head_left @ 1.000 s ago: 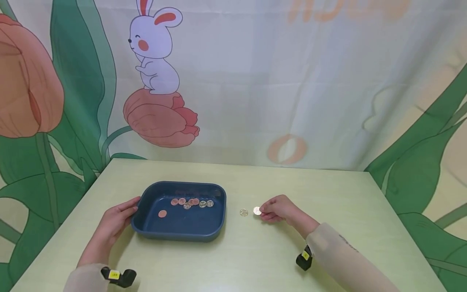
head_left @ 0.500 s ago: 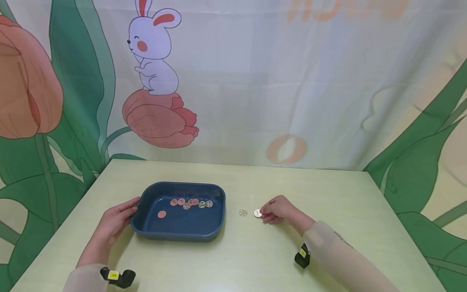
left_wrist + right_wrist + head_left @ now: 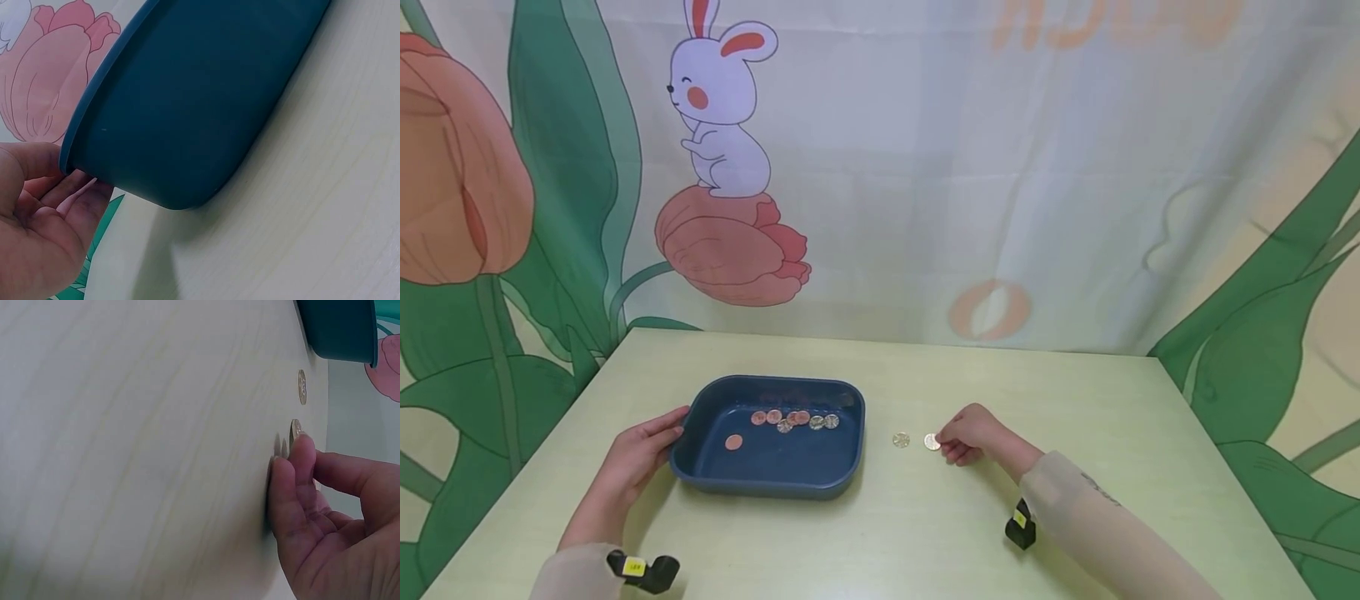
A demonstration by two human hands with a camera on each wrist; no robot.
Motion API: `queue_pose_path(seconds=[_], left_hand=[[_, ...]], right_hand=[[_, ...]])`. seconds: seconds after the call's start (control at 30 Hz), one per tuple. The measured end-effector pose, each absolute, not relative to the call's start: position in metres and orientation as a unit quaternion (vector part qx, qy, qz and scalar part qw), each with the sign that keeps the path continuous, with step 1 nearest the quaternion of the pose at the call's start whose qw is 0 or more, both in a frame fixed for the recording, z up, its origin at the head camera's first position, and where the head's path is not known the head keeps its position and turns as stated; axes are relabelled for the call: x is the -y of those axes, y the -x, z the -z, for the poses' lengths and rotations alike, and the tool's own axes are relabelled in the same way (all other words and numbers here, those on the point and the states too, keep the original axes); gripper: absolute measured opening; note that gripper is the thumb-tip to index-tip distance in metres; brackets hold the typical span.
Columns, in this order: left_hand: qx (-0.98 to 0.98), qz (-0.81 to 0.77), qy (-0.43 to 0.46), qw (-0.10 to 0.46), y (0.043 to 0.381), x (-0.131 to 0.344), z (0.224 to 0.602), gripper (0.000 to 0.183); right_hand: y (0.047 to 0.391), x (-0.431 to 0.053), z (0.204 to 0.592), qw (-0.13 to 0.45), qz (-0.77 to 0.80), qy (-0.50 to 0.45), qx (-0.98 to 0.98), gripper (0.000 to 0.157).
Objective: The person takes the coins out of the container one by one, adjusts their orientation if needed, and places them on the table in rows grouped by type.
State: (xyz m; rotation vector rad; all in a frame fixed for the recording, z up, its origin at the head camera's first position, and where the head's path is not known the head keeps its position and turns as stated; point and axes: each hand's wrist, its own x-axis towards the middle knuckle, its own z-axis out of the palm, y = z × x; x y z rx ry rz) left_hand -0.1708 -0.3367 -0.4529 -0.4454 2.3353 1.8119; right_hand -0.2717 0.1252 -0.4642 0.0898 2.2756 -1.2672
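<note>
While the left hand grips the tray by its nearest end, the right hand pinches a coin, a second coin lying just beyond its fingertips. The step seems to be single-coin handling; moving this one calls for a steady pinch.

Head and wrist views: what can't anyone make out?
Head view: markings on round coppery metal coins, too small.
Head view: right edge of the round golden metal coin, hidden by the right hand.
Left wrist view: inside of the blue rectangular tray, hidden by its wall; its far end, cut off at the top.
</note>
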Motion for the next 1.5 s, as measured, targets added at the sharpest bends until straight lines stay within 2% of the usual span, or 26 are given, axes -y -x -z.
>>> queue_pose_path(seconds=[0.53, 0.87, 1.03, 1.27, 1.5], left_hand=[[-0.769, -0.616, 0.158, 0.072, 0.17, 0.338, 0.451, 0.05], [-0.768, -0.616, 0.156, 0.074, 0.17, 0.339, 0.454, 0.049], [-0.769, -0.617, 0.152, 0.074, 0.172, 0.338, 0.456, 0.049], [-0.772, -0.614, 0.148, 0.07, 0.172, 0.336, 0.454, 0.05], [-0.773, -0.611, 0.153, 0.074, 0.172, 0.335, 0.454, 0.049]], right_hand=[[0.272, -0.119, 0.469, 0.228, 0.465, -0.044, -0.855, 0.012], [0.27, -0.119, 0.47, 0.223, 0.458, -0.05, -0.859, 0.012], [0.27, -0.127, 0.469, 0.231, 0.501, -0.046, -0.833, 0.017], [0.275, -0.122, 0.451, 0.252, 0.555, 0.018, -0.793, 0.036], [0.281, -0.107, 0.429, 0.264, 0.558, 0.053, -0.785, 0.041]])
